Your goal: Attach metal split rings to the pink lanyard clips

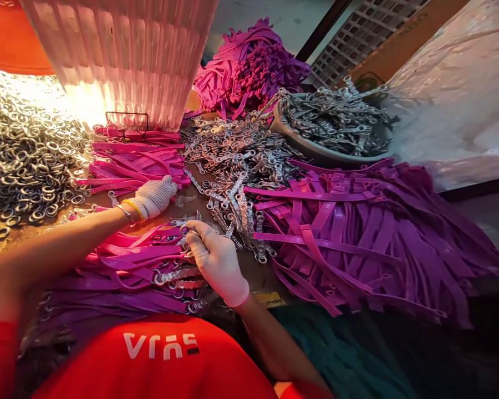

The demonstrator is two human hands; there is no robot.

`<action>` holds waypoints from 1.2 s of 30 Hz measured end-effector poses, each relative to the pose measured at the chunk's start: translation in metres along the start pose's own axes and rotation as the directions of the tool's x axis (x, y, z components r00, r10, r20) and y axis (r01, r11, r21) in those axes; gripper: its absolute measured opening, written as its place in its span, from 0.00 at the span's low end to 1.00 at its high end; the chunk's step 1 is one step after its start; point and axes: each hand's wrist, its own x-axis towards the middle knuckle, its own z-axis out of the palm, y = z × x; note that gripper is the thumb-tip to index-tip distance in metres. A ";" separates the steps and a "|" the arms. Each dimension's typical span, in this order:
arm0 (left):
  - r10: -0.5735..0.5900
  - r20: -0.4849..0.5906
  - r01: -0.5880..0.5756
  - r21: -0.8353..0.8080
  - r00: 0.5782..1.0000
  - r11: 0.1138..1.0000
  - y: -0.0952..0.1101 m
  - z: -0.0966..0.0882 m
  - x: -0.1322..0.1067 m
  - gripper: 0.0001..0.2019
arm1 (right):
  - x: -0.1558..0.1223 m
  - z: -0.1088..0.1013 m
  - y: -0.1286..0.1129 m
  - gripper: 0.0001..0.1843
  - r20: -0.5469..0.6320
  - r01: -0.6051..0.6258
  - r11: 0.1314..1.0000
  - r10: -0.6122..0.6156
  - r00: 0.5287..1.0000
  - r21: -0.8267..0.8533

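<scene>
My left hand [153, 198], in a white knit glove, reaches out over the table and rests closed at the near edge of a pile of pink straps [135, 160]; what its fingers hold is hidden. My right hand [216, 260], in a pale glove, pinches a metal clasp at the ends of a bundle of pink and purple straps [125, 271] that lies in front of my body. Loose metal chain clasps [237, 183] lie just beyond this hand.
A heap of metal rings [25, 160] covers the left of the table. A bowl [316, 151] of metal clasps stands at the back right. Purple straps [357, 238] spread wide on the right, more [249, 66] at the back. A white ribbed basket [125, 55] stands behind.
</scene>
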 end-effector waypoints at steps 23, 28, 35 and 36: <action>-0.070 -0.140 -0.022 -0.569 0.988 0.822 0.025 0.009 -0.166 0.07 | -0.003 0.031 -0.041 0.13 0.140 0.316 0.748 -0.291 0.946 -0.584; -0.036 -0.112 -0.039 -0.600 0.993 0.799 0.019 0.021 -0.170 0.08 | -0.001 0.026 -0.048 0.13 0.146 0.270 0.835 -0.228 0.963 -0.480; -0.100 -0.155 -0.020 -0.628 0.983 0.778 0.011 0.023 -0.178 0.11 | 0.004 0.007 -0.062 0.21 0.415 0.271 0.849 -0.068 0.907 -0.454; -0.095 -0.149 -0.020 -0.629 0.984 0.777 0.012 0.024 -0.179 0.11 | 0.006 0.007 -0.062 0.22 0.444 0.278 0.832 -0.042 0.895 -0.480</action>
